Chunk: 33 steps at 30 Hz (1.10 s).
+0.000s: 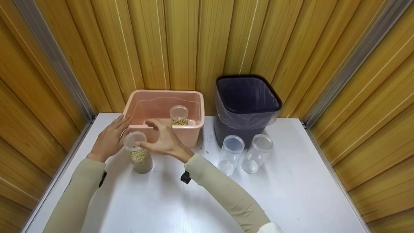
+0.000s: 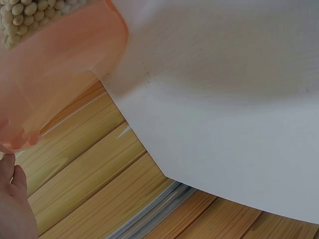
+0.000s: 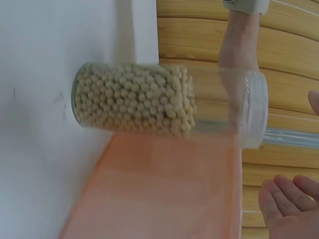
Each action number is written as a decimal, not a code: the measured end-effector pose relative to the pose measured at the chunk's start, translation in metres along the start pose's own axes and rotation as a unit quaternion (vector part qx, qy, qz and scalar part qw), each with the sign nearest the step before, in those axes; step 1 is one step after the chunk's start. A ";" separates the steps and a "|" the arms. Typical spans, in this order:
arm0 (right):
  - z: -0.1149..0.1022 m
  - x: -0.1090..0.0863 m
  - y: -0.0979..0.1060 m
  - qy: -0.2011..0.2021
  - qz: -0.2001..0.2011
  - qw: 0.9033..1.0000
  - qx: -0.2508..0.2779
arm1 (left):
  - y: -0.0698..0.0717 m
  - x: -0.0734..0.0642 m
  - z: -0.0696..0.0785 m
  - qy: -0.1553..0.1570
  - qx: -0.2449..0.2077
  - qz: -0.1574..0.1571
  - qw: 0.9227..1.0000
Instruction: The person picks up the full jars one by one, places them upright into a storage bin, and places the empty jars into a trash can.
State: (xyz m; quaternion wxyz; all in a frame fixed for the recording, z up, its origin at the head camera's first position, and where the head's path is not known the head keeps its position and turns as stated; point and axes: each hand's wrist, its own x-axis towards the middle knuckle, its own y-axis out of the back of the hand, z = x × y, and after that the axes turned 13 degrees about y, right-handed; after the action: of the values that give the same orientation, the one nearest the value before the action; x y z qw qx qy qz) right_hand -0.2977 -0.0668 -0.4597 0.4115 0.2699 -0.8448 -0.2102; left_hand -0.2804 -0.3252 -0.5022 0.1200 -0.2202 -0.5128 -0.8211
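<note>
A clear jar (image 1: 141, 159) about half full of pale round beans stands upright on the white table, its lid (image 3: 254, 109) on. My right hand (image 1: 165, 139) hovers beside the top of this jar, thumb and fingers spread apart in a curve and holding nothing. In the right wrist view its fingers (image 3: 289, 201) stay clear of the lid. My left hand (image 1: 111, 138) is at the left edge of the pink bin (image 1: 190, 133), fingers extended; in the left wrist view its fingertips are right at the bin's rim. Another jar (image 1: 179, 113) with yellowish-green grains stands inside the bin.
A dark trash bin (image 1: 223, 129) lined with a clear bag stands right of the pink bin. Two empty clear jars (image 1: 231, 150) stand upright in front of it. Wood-look panel walls (image 1: 213, 38) enclose the table (image 1: 291, 194) at the back and sides.
</note>
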 end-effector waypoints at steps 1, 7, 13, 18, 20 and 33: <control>0.000 -0.001 -0.005 -0.006 -0.006 1.000 0.004 | 0.000 0.000 0.000 0.000 0.000 0.000 1.000; 0.001 -0.003 -0.027 -0.029 -0.018 0.999 0.003 | 0.000 0.000 0.000 0.006 0.004 -0.003 1.000; 0.007 -0.002 -0.046 -0.022 -0.013 0.999 0.022 | 0.000 0.000 0.000 0.013 0.006 -0.008 1.000; 0.009 -0.002 -0.055 -0.038 -0.005 0.999 0.026 | 0.000 -0.001 0.000 0.012 0.005 -0.004 1.000; 0.009 -0.003 -0.057 -0.046 0.001 0.999 0.025 | 0.000 -0.002 0.000 0.012 0.004 -0.003 1.000; 0.005 -0.002 -0.047 -0.062 0.024 0.998 0.000 | -0.001 0.000 0.000 0.004 0.007 0.006 1.000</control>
State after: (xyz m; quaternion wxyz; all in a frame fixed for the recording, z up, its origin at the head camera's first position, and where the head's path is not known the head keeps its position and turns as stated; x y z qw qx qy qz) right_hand -0.2878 -0.1009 -0.4907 0.3633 0.2364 -0.8749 -0.2161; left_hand -0.2807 -0.3247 -0.5029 0.1285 -0.2189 -0.5169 -0.8176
